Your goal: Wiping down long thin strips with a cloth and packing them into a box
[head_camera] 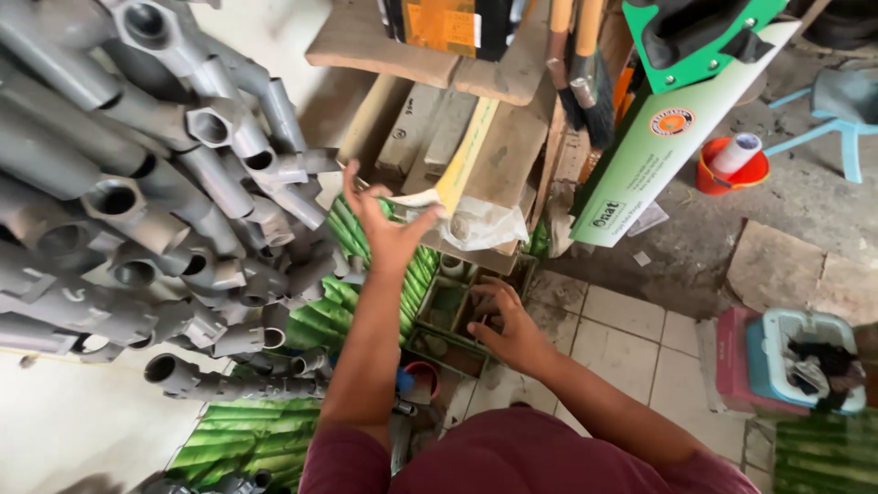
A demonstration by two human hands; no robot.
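The left hand is pinching a crumpled plastic bag in a narrow grip, lifting it off the wooden planks. The right hand is reaching into a small tray below, fingers curled; its grip I cannot tell. Grey pipes are hanging at left. A green saw sleeve with a round orange label is leaning at right.

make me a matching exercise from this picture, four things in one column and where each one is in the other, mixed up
Things:
1. left hand
2. right hand
3. grey pipes
4. red bucket

Places:
A. on the floor, upper right
B. stacked along the left side
C. raised, fingers on a clear plastic bag
D. lower down, in a compartment of the green crate

Pairs: 1-C, 2-D, 3-B, 4-A
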